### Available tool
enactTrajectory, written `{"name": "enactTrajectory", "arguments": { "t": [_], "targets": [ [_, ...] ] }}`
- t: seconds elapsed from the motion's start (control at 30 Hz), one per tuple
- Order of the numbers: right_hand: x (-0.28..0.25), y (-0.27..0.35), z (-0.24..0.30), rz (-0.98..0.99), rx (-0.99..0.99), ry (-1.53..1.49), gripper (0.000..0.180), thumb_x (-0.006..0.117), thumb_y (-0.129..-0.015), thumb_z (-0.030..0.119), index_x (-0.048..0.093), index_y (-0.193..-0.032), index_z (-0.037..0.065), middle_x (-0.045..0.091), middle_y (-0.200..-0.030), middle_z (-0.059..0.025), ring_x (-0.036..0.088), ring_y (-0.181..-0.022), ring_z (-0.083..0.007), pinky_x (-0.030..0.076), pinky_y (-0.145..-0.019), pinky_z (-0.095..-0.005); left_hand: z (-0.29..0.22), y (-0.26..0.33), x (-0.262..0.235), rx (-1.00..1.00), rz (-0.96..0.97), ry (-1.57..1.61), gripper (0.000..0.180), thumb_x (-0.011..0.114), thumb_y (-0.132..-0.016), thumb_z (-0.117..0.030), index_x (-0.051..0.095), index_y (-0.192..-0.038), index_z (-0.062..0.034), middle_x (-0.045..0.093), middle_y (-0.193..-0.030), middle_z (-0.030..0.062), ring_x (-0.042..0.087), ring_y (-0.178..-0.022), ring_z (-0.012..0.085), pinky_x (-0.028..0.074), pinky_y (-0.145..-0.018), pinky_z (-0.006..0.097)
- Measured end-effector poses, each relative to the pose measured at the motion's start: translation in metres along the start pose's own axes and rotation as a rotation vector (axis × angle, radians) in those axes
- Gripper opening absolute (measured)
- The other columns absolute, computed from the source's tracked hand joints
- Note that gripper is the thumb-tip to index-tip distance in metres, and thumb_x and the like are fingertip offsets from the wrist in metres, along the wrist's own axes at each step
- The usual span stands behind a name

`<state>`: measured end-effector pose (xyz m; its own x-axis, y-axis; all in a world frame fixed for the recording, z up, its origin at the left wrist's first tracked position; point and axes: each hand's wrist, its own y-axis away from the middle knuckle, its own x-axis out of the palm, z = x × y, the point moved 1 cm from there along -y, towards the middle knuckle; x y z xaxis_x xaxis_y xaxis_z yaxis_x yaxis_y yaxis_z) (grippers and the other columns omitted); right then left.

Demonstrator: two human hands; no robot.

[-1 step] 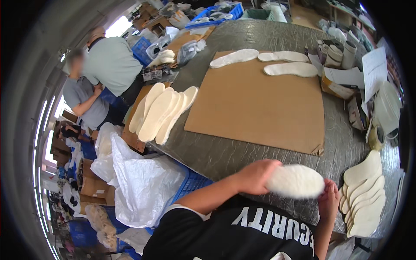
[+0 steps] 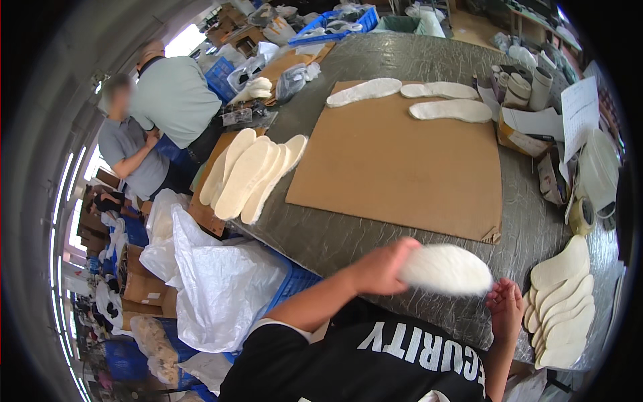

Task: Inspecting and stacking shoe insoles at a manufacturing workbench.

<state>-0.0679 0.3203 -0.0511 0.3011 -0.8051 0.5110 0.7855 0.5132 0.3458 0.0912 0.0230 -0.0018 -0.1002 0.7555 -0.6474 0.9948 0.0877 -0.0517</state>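
Head view: left hand (image 2: 378, 268) reaches across chest, fingers clamped on heel end of white insole (image 2: 447, 269). Right hand (image 2: 506, 305) palm up, fingers loosely spread, just beyond toe end. Unchanged since earlier frame.

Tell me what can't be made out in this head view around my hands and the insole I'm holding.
- Insole: motion-blurred, so its surface texture is unclear.
- Left hand: its fingertips sit behind the insole, so the grip is hidden.
- Right hand: whether it touches the insole's edge cannot be told.
- Stack of insoles at right: its lower end bends into the dark fisheye rim.
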Motion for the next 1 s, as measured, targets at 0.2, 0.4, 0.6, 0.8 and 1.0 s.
{"name": "enactTrajectory", "arguments": {
  "t": [0.2, 0.4, 0.6, 0.8, 1.0],
  "targets": [
    [-0.026, -0.011, -0.017, -0.082, 0.026, 0.244, 0.018, 0.053, -0.099, 0.018, 0.058, -0.108, 0.004, 0.066, -0.088, -0.0071, 0.062, -0.07, -0.0127, 0.051, -0.059, -0.0234, 0.066, 0.06, -0.197, -0.346, -0.59, 0.491, 0.043, 0.063, -0.086, -0.009, 0.047, -0.125, -0.0026, 0.063, -0.111, 0.0144, 0.067, -0.084, 0.02, 0.057, -0.069, 0.031],
    [-0.012, -0.012, -0.012, -0.091, 0.047, 0.317, 0.016, 0.052, -0.098, 0.016, 0.058, -0.105, 0.003, 0.065, -0.086, -0.0065, 0.06, -0.067, -0.0112, 0.051, -0.059, -0.0233, 0.136, 0.136, -0.358, -0.785, -0.545, 0.199, 0.043, 0.066, -0.087, -0.024, 0.057, -0.121, 0.0018, 0.068, -0.106, 0.0139, 0.069, -0.089, 0.0239, 0.055, -0.078, 0.035],
    [-0.04, 0.001, -0.003, -0.281, -0.193, 0.497, 0.013, 0.053, -0.098, 0.013, 0.06, -0.101, 0.003, 0.063, -0.082, -0.0038, 0.057, -0.066, -0.0084, 0.048, -0.058, -0.0214, 0.185, 0.106, -0.275, -1.012, -0.359, -1.011, 0.073, 0.071, -0.08, -0.042, 0.04, -0.143, -0.0221, 0.044, -0.143, 0.0159, 0.04, -0.132, 0.0334, 0.035, -0.103, 0.054],
    [-0.1, 0.029, 0.045, -0.542, -0.592, 0.891, 0.01, 0.055, -0.092, 0.004, 0.063, -0.097, 0.0, 0.061, -0.086, -0.0031, 0.058, -0.083, -0.0107, 0.046, -0.074, -0.0247, 0.296, 0.149, -0.304, -0.832, -0.653, -1.12, 0.062, 0.067, -0.083, -0.04, 0.049, -0.138, -0.0178, 0.052, -0.136, 0.0118, 0.045, -0.127, 0.0333, 0.033, -0.104, 0.051],
    [-0.069, 0.005, 0.065, -0.833, -0.687, 1.623, 0.032, 0.075, -0.071, 0.011, 0.063, -0.101, 0.007, 0.055, -0.123, -0.014, 0.046, -0.12, -0.0352, 0.037, -0.102, -0.0449, 0.265, 0.098, -0.294, -1.202, -0.522, -1.279, 0.067, 0.062, -0.087, -0.046, 0.041, -0.144, -0.0177, 0.037, -0.15, 0.014, 0.034, -0.137, 0.0334, 0.028, -0.108, 0.057]
  ]
}}
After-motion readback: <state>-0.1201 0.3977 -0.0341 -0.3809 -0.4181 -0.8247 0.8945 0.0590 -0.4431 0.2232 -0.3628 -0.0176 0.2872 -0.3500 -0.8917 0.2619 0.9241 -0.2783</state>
